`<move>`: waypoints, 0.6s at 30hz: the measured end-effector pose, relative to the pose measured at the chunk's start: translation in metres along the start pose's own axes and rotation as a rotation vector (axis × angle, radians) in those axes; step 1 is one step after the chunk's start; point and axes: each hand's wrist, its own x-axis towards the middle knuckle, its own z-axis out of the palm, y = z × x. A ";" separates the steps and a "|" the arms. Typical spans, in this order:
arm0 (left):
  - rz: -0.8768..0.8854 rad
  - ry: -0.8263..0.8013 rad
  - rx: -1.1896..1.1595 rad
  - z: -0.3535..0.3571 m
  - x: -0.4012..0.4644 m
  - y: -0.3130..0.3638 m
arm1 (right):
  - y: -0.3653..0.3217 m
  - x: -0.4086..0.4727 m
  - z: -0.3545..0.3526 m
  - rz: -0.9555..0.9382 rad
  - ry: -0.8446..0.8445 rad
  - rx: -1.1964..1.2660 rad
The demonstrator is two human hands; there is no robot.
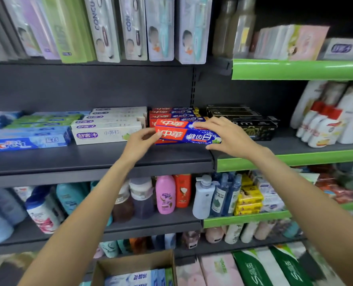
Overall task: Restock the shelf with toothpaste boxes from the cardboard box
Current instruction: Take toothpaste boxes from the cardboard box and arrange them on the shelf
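Note:
A red and blue toothpaste box (187, 135) lies at the front of its row on the dark grey shelf (101, 159). My left hand (139, 142) pinches its left end. My right hand (228, 137) grips its right end, fingers over the top and thumb below. More red and blue boxes (172, 112) are stacked behind it. The cardboard box (134, 265) sits low at the bottom, open, with blue and white toothpaste boxes (136, 277) inside.
White toothpaste boxes (107, 129) and blue Crest boxes (27, 139) lie to the left, black boxes (245, 120) to the right. Toothbrush packs (130, 27) hang above. Shampoo bottles (165, 195) fill the shelf below. A green-edged shelf (295, 157) adjoins on the right.

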 end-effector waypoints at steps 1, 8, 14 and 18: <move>0.015 -0.017 0.058 -0.001 0.000 -0.004 | 0.004 0.003 0.004 -0.016 -0.016 -0.006; 0.028 0.056 0.380 0.001 -0.012 -0.020 | 0.014 0.030 0.041 0.024 -0.066 0.042; -0.054 0.184 0.487 -0.004 -0.014 -0.021 | -0.008 0.040 0.057 -0.045 0.053 -0.012; -0.028 0.246 0.470 -0.004 -0.015 -0.020 | -0.028 0.032 0.064 0.070 0.269 -0.057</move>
